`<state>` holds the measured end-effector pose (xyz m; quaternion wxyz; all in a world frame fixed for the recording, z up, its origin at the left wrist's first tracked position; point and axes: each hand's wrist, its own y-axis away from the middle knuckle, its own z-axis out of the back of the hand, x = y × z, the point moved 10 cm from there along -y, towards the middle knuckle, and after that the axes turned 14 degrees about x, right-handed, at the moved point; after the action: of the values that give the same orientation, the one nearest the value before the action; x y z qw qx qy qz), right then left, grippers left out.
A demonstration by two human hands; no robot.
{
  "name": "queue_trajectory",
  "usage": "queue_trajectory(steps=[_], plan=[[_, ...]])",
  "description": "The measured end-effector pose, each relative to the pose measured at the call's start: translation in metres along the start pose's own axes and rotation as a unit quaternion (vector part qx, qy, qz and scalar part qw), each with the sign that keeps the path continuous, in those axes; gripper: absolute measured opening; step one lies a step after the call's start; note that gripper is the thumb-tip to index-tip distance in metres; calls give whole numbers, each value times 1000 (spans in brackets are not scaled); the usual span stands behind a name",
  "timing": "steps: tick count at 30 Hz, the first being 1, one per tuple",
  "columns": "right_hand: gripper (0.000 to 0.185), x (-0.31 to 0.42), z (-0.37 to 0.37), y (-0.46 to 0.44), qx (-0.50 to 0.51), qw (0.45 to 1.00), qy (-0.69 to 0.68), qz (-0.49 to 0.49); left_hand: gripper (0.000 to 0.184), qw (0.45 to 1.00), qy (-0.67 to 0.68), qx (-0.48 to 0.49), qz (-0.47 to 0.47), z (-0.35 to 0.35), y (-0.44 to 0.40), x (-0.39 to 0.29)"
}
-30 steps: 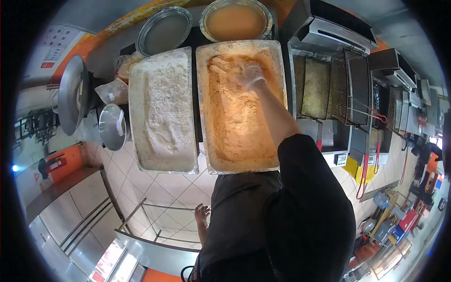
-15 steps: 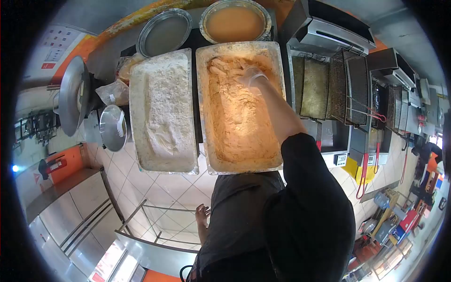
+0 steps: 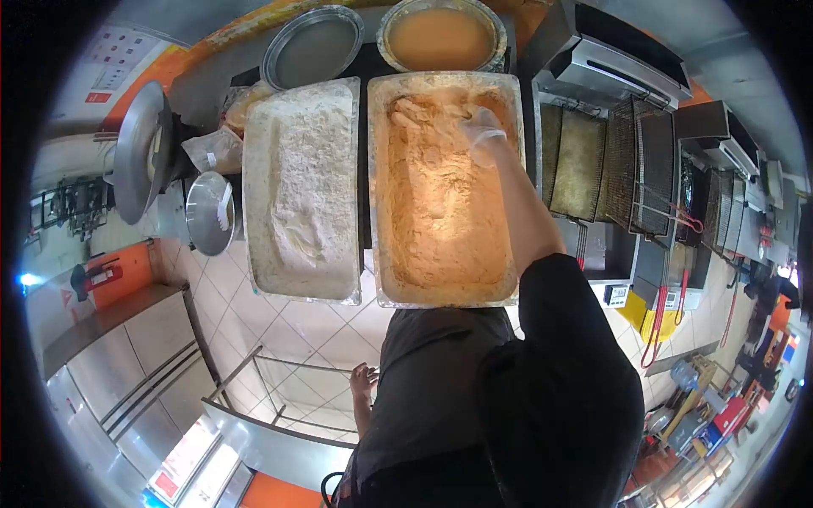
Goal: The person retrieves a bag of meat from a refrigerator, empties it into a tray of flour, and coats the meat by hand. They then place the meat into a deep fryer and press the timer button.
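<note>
Fryers: where the right side recedes, at least two line up — the nearer fryer with a raised mesh basket over it.
Trays: two, side by side; the left tray holds white powder, the right tray orange powder.
Pans: two round ones behind the trays, a grey-filled pan and an orange-filled pan.
Bowls: two at far left, a big bowl and a small bowl.
Right hand: the gloved right hand is in the right tray's back right part, fingers bent and partly closed, tips at the powder; whether it grips anything, I cannot tell.
Left hand: the bare left hand hangs beside the apron, half open, fingers loosely curled — nothing visible in it.
Pieces: several coated pieces in the right tray's back left corner, left of the gloved hand; exact count unclear.
</note>
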<state>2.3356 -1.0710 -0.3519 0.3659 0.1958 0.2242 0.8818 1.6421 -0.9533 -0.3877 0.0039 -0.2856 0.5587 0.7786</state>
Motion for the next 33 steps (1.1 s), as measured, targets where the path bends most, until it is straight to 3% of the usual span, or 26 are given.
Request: queue_trajectory(steps=[3,5,8,10,12,15,17,18,21,23,24,26,27,28,29,30,31,33], plan=[[23,-8,22,15,-150,975,-163,-28,25,996,84,31,7,-8,-1,5],[18,-25,37,53,-248,917,-284,-129,26,995,91,18,20,-7,-2,7],[25,-23,26,43,-231,913,-331,-59,26,997,68,37,-14,-5,-8,14],[27,-19,42,60,-215,907,-352,-85,26,983,159,11,96,-10,-1,6],[30,-25,34,55,-199,901,-370,-109,26,987,136,6,83,-7,-5,8],[42,-21,15,33,-219,937,-259,-85,26,980,175,-6,90,-8,-4,6],[53,-8,6,32,-133,961,-153,-188,26,979,183,-3,93,-11,-4,2],[53,-11,-3,23,-133,961,-152,-187,26,977,189,-3,96,-12,-3,3],[58,-1,-4,12,-245,958,-53,-136,28,984,161,15,78,-15,-3,1],[53,-3,-7,9,-106,967,-145,-182,29,985,158,16,70,-13,-6,6],[53,-9,-6,8,-107,966,-146,-185,30,985,160,16,63,-14,-7,7],[43,-5,-1,2,-120,975,-174,-76,31,983,174,13,65,-14,-9,15],[43,-1,9,14,-120,975,-173,-76,30,983,174,15,55,-13,-8,12],[36,-13,12,31,-131,903,-402,-78,29,983,175,17,44,-13,-7,10],[29,-20,5,42,-135,779,-607,-74,29,983,176,19,44,-14,-7,8],[29,-36,-14,31,-136,781,-606,-75,28,986,161,13,52,-12,-7,7],[26,-49,-21,14,-201,845,-495,15,28,988,144,7,61,-9,-8,10],[23,-32,8,31,-262,887,-367,102,27,986,153,14,70,-7,-13,16]])
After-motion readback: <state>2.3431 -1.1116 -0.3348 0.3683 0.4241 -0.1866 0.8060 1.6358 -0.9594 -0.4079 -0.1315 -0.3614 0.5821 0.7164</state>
